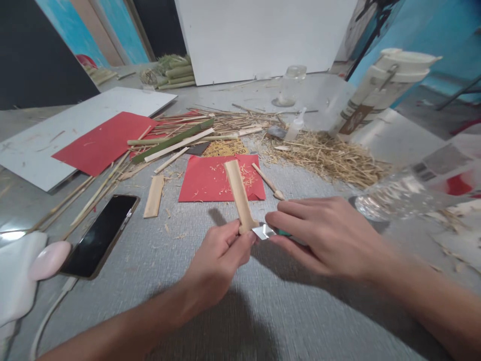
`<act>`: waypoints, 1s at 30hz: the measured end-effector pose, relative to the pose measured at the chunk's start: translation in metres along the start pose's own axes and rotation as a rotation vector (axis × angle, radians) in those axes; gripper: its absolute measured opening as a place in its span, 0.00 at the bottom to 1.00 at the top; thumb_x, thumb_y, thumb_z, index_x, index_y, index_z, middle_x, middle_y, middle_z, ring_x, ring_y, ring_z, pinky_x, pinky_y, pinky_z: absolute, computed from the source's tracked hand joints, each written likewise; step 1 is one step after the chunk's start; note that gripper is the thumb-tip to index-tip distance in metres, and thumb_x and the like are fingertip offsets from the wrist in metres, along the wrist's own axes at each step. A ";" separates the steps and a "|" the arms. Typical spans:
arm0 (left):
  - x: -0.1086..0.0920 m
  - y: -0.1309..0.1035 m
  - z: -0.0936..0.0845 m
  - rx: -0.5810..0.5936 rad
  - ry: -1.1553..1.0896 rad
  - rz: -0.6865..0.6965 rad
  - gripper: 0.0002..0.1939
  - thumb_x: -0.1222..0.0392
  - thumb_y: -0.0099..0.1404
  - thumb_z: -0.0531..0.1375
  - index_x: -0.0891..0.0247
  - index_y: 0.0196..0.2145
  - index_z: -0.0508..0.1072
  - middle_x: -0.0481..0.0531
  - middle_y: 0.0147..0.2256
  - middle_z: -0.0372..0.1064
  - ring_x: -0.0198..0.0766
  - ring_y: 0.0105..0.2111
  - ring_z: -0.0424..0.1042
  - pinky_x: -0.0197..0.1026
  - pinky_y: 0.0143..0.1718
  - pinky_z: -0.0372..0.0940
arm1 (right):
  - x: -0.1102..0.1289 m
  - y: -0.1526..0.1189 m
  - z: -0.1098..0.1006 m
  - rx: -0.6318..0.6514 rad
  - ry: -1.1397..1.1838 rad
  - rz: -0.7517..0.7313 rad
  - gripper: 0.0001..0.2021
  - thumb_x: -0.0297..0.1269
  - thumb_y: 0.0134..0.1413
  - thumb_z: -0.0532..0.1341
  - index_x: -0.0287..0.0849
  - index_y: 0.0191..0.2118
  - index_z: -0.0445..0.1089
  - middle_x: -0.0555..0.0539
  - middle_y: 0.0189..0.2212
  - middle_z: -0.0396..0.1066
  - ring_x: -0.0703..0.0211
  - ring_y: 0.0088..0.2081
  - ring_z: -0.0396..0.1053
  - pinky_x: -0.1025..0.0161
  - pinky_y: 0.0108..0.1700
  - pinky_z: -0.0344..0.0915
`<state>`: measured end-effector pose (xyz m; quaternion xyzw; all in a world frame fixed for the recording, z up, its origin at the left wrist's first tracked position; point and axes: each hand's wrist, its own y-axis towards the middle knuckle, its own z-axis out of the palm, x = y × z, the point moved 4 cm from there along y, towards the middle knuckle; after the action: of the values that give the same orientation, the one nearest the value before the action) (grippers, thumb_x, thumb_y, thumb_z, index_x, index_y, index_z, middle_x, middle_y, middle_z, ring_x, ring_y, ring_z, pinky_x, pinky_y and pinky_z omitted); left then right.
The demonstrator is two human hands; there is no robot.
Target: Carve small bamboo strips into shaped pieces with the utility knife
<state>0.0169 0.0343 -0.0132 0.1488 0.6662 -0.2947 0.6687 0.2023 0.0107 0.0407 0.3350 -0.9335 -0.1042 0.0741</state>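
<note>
Between thumb and fingers, my left hand (221, 253) pinches the lower end of a flat, pale wood strip (237, 193), probably bamboo, which points up and away. The strip widens into a small flare at its held end. My right hand (319, 233) is closed around a craft knife (264, 231); its bright blade rests against the flared end, close to my left thumb. Only a bit of green handle shows between my right fingers. Beyond the strip lies a red sheet (203, 175) scattered with shavings. A thin carved stick (267, 181) lies at its right edge.
To the left are a short wood piece (154, 196), a phone (101, 235) and a white charger (18, 276) with a cable. Straw (330, 158), a glass jar (293, 85), a small dropper bottle (296, 125) and a clear plastic bottle (409, 185) stand or lie at the right.
</note>
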 end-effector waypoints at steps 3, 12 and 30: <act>-0.001 0.002 -0.001 -0.021 -0.017 0.008 0.16 0.49 0.77 0.57 0.62 0.34 0.69 0.39 0.20 0.51 0.30 0.20 0.48 0.39 0.22 0.43 | 0.001 0.001 -0.002 -0.043 -0.098 0.014 0.19 0.46 0.79 0.49 0.43 0.39 0.71 0.50 0.30 0.69 0.58 0.29 0.68 0.56 0.34 0.51; -0.001 0.001 0.002 -0.026 0.008 -0.046 0.17 0.48 0.76 0.58 0.61 0.32 0.68 0.39 0.20 0.52 0.30 0.20 0.49 0.38 0.21 0.43 | -0.009 -0.001 -0.014 -0.219 -0.307 0.222 0.16 0.47 0.78 0.54 0.45 0.44 0.74 0.47 0.32 0.75 0.56 0.30 0.70 0.56 0.31 0.48; -0.005 0.005 0.004 0.116 0.084 -0.039 0.13 0.52 0.75 0.58 0.60 0.32 0.66 0.40 0.20 0.56 0.32 0.21 0.53 0.39 0.24 0.48 | -0.003 0.008 0.007 0.002 0.785 0.508 0.08 0.40 0.65 0.65 0.44 0.34 0.74 0.55 0.25 0.66 0.63 0.28 0.59 0.64 0.30 0.56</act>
<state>0.0233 0.0372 -0.0095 0.1867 0.6781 -0.3393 0.6247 0.1984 0.0201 0.0358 0.1100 -0.8874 0.0530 0.4445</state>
